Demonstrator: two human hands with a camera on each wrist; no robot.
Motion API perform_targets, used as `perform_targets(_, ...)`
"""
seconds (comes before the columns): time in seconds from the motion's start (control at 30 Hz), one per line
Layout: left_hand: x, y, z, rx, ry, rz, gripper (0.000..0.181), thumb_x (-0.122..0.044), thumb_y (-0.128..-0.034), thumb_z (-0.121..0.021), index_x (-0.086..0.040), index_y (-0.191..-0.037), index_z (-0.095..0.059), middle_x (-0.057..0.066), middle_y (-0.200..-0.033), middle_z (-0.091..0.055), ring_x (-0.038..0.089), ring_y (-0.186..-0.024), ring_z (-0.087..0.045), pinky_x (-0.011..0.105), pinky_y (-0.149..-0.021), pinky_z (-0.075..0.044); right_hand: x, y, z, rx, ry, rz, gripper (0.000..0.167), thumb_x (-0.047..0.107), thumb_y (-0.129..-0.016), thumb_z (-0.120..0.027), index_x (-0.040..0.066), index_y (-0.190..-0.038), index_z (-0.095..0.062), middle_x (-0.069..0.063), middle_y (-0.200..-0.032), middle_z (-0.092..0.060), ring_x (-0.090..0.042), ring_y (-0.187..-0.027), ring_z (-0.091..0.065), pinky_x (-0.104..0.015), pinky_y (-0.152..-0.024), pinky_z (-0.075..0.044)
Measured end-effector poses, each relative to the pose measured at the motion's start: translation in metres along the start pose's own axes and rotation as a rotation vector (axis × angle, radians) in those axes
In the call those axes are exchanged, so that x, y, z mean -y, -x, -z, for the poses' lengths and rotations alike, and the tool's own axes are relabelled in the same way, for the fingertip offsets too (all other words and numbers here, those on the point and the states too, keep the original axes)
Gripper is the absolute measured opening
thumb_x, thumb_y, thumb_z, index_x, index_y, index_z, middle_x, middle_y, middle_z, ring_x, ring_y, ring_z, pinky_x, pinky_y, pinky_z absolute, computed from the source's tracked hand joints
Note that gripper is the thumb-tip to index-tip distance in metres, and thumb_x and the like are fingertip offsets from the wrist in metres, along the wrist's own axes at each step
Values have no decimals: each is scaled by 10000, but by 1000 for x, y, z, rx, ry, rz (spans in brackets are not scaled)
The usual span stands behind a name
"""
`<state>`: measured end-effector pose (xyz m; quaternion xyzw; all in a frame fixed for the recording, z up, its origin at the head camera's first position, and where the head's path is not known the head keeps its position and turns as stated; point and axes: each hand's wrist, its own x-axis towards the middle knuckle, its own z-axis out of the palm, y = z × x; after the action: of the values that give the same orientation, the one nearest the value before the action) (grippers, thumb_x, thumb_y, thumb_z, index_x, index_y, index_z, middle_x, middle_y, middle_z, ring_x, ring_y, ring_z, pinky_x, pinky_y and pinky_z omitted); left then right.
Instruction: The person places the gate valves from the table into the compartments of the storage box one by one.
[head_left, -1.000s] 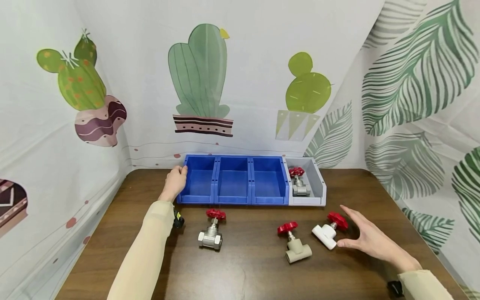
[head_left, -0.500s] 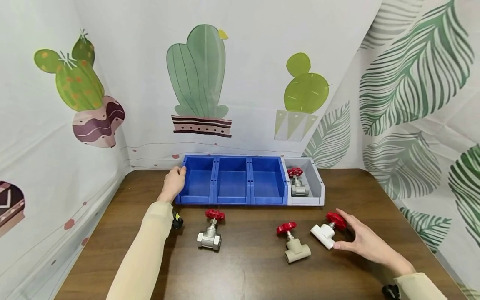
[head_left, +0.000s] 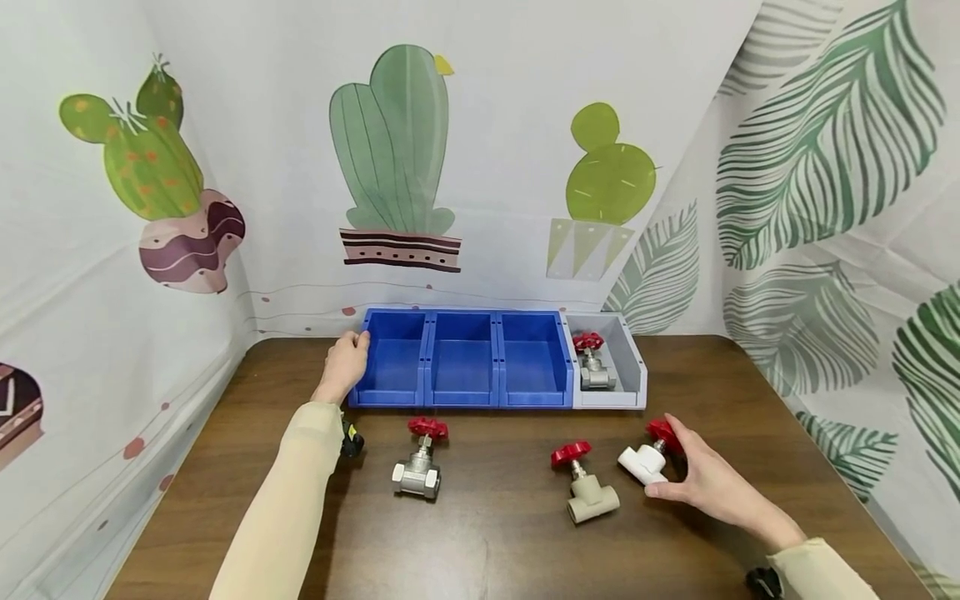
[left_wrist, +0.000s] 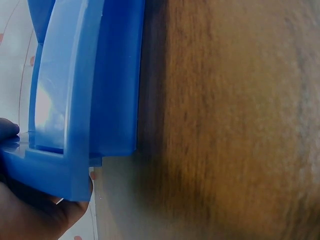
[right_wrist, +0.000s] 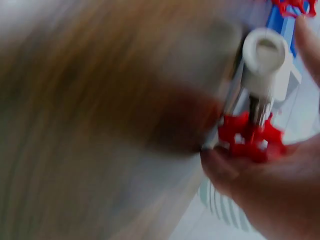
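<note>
My left hand (head_left: 346, 365) grips the left side wall of the leftmost blue bin (head_left: 396, 398); in the left wrist view the thumb lies over the bin's rim (left_wrist: 80, 100) and the fingers are on its outside. At the right, my right hand (head_left: 720, 483) is spread around a white valve (head_left: 641, 464) with a red handwheel. Its thumb is by the white body and its fingers are beside the wheel. The right wrist view shows fingers close against the red handwheel (right_wrist: 250, 137), with the thumb apart from the valve; whether they touch is unclear.
Left of the white valve lies a tan valve (head_left: 592, 498) with a red wheel. A metal valve (head_left: 417, 477) sits nearer the left. The grey bin (head_left: 633, 400), at the right end of the row, holds another metal valve (head_left: 597, 377). Printed cloth hangs behind the table.
My right hand has moved left and closer around the white valve, its thumb now by the valve body. The left hand stays on the blue bin. The valves have not visibly moved.
</note>
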<state>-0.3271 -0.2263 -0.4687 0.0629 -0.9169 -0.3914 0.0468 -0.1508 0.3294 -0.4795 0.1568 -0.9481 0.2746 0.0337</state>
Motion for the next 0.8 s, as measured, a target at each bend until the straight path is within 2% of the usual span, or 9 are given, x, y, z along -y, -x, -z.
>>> perform_targets(0.1,1,0,1,-3,-5,-1,405,-399,-1065,-326,-49,-932,-479,112,-782,-466,324,-773,-499,387,-669,-374,4,-5,-6,1,4,-28,1212,439,-641,-905,-117,-1466,-212,-356,-1353,-405,-481,-1240,-419,-498,-1010,-365)
perform_targets(0.17,1,0,0,-2,-3,-2,407,-400,-1065,-326,-47,-932,-478,116,-782,-465,327,-769,-498,387,-667,-374,6,-6,-9,-5,4,-36,1241,433,-623,-916,-118,-1468,-192,-365,-1329,-402,-489,-1217,-429,-602,-955,-366)
perform_targets(0.37,1,0,-1,-8,2,-10,415,-405,-1063,-327,-46,-936,-492,117,-787,-477,328,-782,-502,388,-674,-374,10,-9,-14,-23,29,-58,1259,428,-583,-935,-91,-1465,-201,-353,-1274,-419,-473,-1137,-493,-588,-922,-416)
perform_targets(0.8,3,-2,-1,11,15,-4,431,-425,-1062,-319,-46,-946,-488,119,-803,-479,326,-789,-501,385,-676,-377,11,-15,-17,-42,35,-74,1032,183,-572,-909,-63,-1376,-311,-302,-1229,-448,-414,-1080,-516,-542,-909,-435)
